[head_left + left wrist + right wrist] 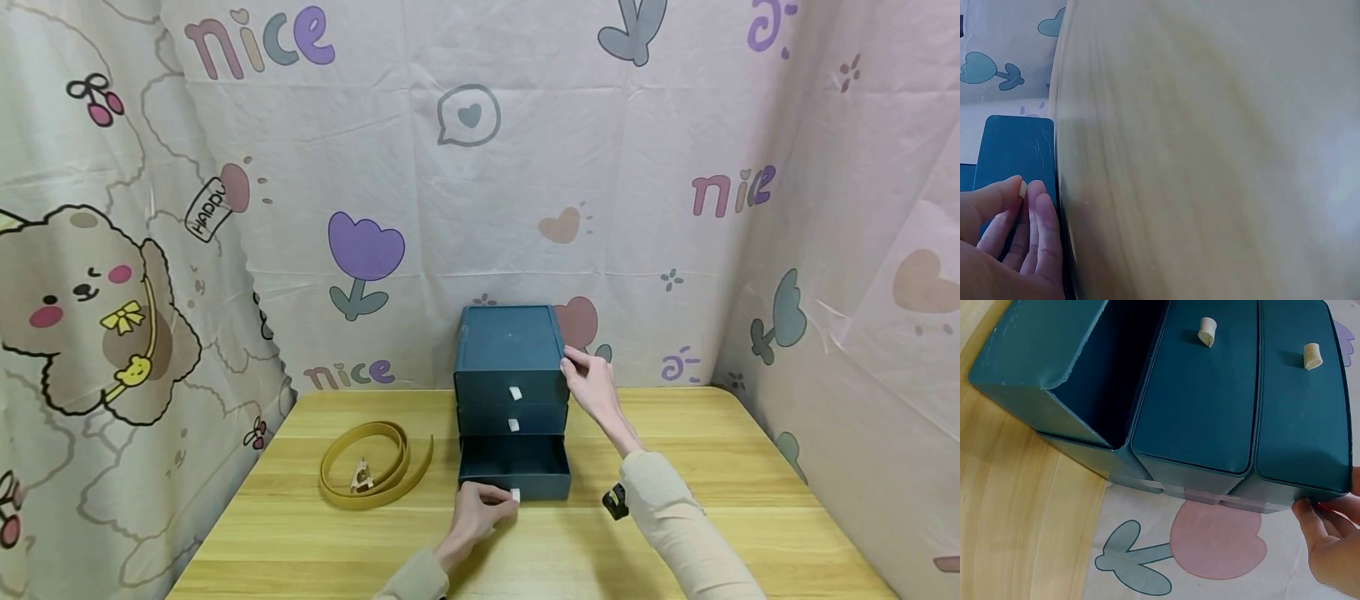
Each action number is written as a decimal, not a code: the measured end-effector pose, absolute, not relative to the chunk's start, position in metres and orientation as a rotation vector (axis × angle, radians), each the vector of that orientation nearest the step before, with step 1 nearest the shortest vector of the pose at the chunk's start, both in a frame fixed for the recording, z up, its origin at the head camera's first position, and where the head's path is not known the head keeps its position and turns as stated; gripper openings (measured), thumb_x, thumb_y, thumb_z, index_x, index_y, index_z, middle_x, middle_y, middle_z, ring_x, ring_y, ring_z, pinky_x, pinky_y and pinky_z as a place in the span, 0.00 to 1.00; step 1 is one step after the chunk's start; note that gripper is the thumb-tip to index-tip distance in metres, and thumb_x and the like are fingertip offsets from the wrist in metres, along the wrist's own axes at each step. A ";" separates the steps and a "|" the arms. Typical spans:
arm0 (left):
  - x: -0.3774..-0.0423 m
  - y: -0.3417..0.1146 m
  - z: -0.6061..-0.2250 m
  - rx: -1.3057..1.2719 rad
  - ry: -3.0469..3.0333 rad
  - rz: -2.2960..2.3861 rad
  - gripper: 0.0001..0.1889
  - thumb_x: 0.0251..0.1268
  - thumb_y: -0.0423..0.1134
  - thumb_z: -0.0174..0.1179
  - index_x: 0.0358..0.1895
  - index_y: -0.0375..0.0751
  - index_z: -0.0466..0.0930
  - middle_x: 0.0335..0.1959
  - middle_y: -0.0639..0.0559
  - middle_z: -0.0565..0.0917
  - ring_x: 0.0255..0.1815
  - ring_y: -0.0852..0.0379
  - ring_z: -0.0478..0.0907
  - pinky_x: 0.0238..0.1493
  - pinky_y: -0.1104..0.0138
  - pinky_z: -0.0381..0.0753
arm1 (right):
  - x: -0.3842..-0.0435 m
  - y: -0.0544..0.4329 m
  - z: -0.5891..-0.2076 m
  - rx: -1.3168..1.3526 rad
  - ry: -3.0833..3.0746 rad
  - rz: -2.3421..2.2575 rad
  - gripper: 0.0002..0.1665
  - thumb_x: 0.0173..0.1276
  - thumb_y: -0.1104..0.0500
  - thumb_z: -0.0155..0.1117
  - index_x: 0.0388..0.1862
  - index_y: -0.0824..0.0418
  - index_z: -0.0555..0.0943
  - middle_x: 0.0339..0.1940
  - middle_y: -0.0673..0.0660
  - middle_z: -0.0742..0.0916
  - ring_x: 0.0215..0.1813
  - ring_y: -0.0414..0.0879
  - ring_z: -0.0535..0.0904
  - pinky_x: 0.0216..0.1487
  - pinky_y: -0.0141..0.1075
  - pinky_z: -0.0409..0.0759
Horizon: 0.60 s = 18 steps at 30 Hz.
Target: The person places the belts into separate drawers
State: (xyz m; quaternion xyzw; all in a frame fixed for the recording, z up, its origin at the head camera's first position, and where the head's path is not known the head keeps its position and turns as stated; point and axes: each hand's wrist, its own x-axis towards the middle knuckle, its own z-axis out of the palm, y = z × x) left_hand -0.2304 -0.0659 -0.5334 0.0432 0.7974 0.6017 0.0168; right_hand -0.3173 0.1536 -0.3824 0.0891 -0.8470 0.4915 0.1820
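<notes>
Off-white tabs (515, 392) dot a dark-teal three-drawer box (512, 337), with mustard-yellow coiled belt (367, 502), yellow wood-grain tabletop (720, 467) and flower-printed white cloth (487, 208).

The drawer unit (512, 340) stands near the back of the worktop (720, 454), its 3 drawers stacked vertically. The bottom drawer (551, 487) juts out in front of the upper 2. At the front of this drawer is the left hand (474, 512), its fingers on the pull tab (515, 495). The right hand (592, 383) is at the unit's upper right edge. To the unit's left, apart from it, a coiled belt (367, 502) lies on the worktop, its buckle (362, 477) inside the loop. Cloth (487, 192) hangs behind the unit and at both sides.
</notes>
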 end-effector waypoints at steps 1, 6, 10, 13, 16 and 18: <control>-0.229 -0.066 -0.533 0.139 2.471 1.873 0.05 0.53 0.33 0.74 0.31 0.34 0.91 0.28 0.47 0.90 0.25 0.63 0.80 0.26 0.70 0.79 | -0.317 0.154 -0.382 0.252 -2.389 1.387 0.24 0.78 0.58 0.54 0.69 0.64 0.76 0.69 0.63 0.80 0.63 0.57 0.82 0.63 0.50 0.81; -0.225 -0.067 -0.534 0.136 2.439 1.888 0.05 0.53 0.33 0.73 0.31 0.34 0.91 0.28 0.45 0.90 0.23 0.63 0.79 0.27 0.70 0.79 | -0.317 0.154 -0.382 0.257 -2.385 1.388 0.24 0.78 0.58 0.55 0.69 0.64 0.76 0.69 0.63 0.80 0.63 0.57 0.83 0.63 0.50 0.81; -0.224 -0.067 -0.535 0.137 2.440 1.894 0.05 0.54 0.33 0.73 0.32 0.35 0.91 0.28 0.45 0.90 0.24 0.63 0.80 0.27 0.70 0.81 | -0.317 0.154 -0.382 0.258 -2.388 1.393 0.24 0.78 0.58 0.55 0.70 0.64 0.75 0.70 0.63 0.79 0.63 0.57 0.82 0.63 0.50 0.81; -0.222 -0.067 -0.535 0.135 2.432 1.897 0.05 0.55 0.33 0.73 0.32 0.35 0.91 0.27 0.45 0.90 0.23 0.64 0.80 0.26 0.70 0.80 | -0.317 0.154 -0.383 0.260 -2.387 1.394 0.24 0.78 0.58 0.55 0.69 0.64 0.75 0.70 0.63 0.80 0.63 0.57 0.82 0.62 0.50 0.81; -0.220 -0.067 -0.534 0.132 2.425 1.896 0.04 0.54 0.32 0.73 0.32 0.35 0.91 0.26 0.45 0.90 0.22 0.64 0.80 0.25 0.71 0.79 | -0.318 0.154 -0.383 0.262 -2.383 1.388 0.24 0.78 0.59 0.55 0.69 0.65 0.76 0.69 0.63 0.80 0.63 0.57 0.83 0.62 0.50 0.81; -0.218 -0.068 -0.533 0.124 2.418 1.893 0.04 0.54 0.32 0.73 0.32 0.35 0.91 0.26 0.45 0.90 0.22 0.64 0.80 0.25 0.71 0.79 | -0.318 0.154 -0.382 0.265 -2.379 1.383 0.24 0.78 0.59 0.55 0.69 0.65 0.76 0.69 0.63 0.80 0.62 0.58 0.83 0.62 0.51 0.82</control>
